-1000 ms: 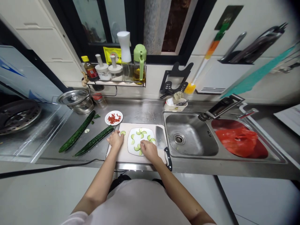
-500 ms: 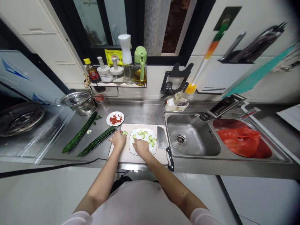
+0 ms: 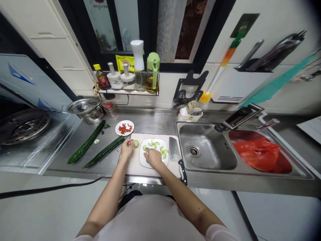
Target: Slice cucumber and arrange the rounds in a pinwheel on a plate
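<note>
A white square plate [image 3: 143, 161] lies on a pale cutting board [image 3: 132, 169], with thin cucumber slices [image 3: 164, 152] fanned out on it in curved petals. Over the plate's left half is my right hand [image 3: 153, 158], its fingers bent and fingertips on a cucumber slice [image 3: 144, 147]. My left hand [image 3: 127, 149] hovers at the board's left edge, thumb and fingers drawn together; what is between them is too small to make out. Right at those fingertips sits a small cucumber piece [image 3: 135, 143]. A kitchen knife [image 3: 174, 149] rests along the board's right side, black handle toward me.
Two whole cucumbers [image 3: 87, 142] lie left of the board. Behind it stands a small plate [image 3: 124, 127] of red bits. A steel pot [image 3: 87, 110] and a jar [image 3: 110, 109] are farther back. On the right is a sink [image 3: 208, 144]; a red bag [image 3: 258, 154] fills its second basin.
My left hand has lifted off the cucumber piece and drawn its fingers together, leaving the piece more exposed. My right hand stays over the plate. The whole view has shifted slightly.
</note>
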The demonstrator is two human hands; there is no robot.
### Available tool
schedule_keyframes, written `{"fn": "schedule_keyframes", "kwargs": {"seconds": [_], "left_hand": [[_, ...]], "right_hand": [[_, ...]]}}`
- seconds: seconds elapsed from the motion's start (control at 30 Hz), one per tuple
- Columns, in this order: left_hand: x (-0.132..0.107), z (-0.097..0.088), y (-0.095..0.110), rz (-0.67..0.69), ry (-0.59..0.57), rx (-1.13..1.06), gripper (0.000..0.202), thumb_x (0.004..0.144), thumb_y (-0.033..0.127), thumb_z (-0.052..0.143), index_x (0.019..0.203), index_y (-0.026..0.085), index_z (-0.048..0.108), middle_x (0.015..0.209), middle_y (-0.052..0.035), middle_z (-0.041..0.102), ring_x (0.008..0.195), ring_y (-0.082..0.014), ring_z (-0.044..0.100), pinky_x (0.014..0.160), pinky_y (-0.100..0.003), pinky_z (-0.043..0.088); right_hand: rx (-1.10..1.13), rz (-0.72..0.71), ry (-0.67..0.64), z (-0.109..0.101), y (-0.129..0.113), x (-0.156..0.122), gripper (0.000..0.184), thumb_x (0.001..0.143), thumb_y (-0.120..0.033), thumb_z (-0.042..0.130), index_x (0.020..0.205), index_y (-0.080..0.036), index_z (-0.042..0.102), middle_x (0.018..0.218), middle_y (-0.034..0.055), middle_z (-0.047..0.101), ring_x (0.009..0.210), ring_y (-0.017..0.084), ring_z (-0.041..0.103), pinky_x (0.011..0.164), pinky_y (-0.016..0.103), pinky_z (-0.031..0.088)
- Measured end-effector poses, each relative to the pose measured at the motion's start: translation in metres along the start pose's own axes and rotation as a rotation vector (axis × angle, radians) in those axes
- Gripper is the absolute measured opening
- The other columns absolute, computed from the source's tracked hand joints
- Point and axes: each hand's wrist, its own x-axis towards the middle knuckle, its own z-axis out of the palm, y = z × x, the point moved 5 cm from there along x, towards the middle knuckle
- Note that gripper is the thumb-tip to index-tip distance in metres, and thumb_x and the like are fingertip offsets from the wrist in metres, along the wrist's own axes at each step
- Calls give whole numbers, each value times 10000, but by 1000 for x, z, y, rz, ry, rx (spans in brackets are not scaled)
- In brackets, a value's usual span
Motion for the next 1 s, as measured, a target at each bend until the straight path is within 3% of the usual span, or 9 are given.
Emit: {"fn": "schedule_keyframes", "kwargs": {"seconds": [0.07, 0.17, 0.37, 0.43, 0.57, 0.73, 0.87, 1.0], "left_hand": [[-3, -3, 8, 14, -40, -186, 369, 702, 303, 607, 1040, 156, 609, 763, -25, 633, 723, -148, 612, 736, -288, 477], [-11, -10, 30, 93, -115, -273, 358, 693, 316, 633, 1019, 172, 599, 763, -8, 612, 728, -134, 594, 732, -269, 470], [-33, -16, 81, 321, -251, -320, 331, 722, 311, 664, 1016, 181, 581, 812, -20, 620, 774, -139, 576, 761, -271, 450], [-37, -18, 89, 331, -220, -341, 358, 714, 325, 685, 1025, 180, 581, 839, -25, 628, 774, -134, 571, 758, -265, 442], [-40, -21, 87, 140, -121, -390, 431, 726, 447, 676, 1043, 167, 589, 771, -22, 645, 693, -122, 568, 667, -241, 422], [-48, -11, 91, -107, -298, -553, 517, 730, 532, 638, 1108, 182, 588, 754, -11, 666, 543, -78, 515, 502, -196, 293], [-51, -11, 104, -177, -319, -673, 584, 612, 427, 733, 1125, 198, 573, 718, 30, 622, 538, -63, 491, 513, -187, 284], [-51, -13, 111, -146, -294, -677, 610, 566, 388, 770, 1115, 208, 574, 680, 56, 585, 541, -59, 473, 523, -186, 280]], "right_hand": [[113, 26, 108, -16, 5, -1, 347, 972, -361, 390, 1242, -235, 567, 1069, 76, 679, 950, 196, 623, 753, 278, 414], [308, 3, 263, -42, 10, 1, 365, 959, -370, 408, 1245, -224, 581, 1022, 50, 679, 933, 170, 605, 777, 257, 415], [510, -304, 397, -76, -6, 3, 247, 917, -323, 490, 1060, -211, 657, 999, 32, 675, 953, 157, 568, 875, 260, 402], [523, -343, 425, -81, -10, 1, 220, 922, -307, 482, 984, -207, 669, 954, 30, 672, 962, 160, 557, 884, 266, 395], [509, -340, 487, -90, -11, -7, 235, 939, -313, 465, 980, -215, 674, 967, 36, 667, 991, 171, 547, 907, 288, 384], [539, -406, 532, -100, -11, -15, 238, 939, -341, 488, 984, -221, 690, 964, 44, 662, 1001, 182, 544, 923, 305, 384], [570, -464, 572, -104, -9, -21, 246, 945, -357, 484, 977, -220, 685, 952, 45, 659, 994, 181, 544, 910, 308, 395], [553, -526, 605, -106, -9, -26, 192, 930, -338, 515, 931, -221, 668, 933, 43, 666, 951, 183, 552, 885, 326, 405]]}}
